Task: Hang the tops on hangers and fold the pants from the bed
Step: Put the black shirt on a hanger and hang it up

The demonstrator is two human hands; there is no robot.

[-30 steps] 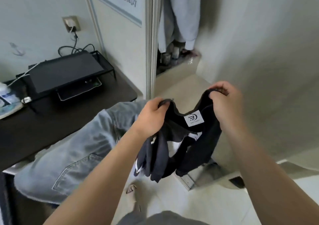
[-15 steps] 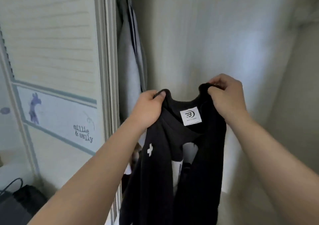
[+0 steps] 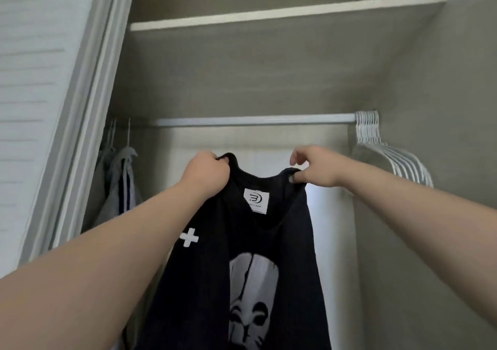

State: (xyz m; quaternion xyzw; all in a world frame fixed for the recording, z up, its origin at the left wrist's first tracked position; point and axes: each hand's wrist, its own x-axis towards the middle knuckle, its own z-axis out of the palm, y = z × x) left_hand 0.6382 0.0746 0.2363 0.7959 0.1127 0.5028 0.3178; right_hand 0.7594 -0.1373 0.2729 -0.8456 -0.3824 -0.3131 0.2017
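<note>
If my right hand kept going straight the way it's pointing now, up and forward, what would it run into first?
Probably the closet rod. The right hand, pinching the black top, sits just below it, with the empty white hangers off to its right. Depth is unclear, so it might pass under the rod toward the back wall.

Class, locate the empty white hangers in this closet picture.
In the head view, the white hangers hang bunched at the rod's far right end, above the right hand.

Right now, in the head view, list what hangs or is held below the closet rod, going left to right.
Grey hanging clothes → left hand → black top → right hand → empty white hangers.
</note>
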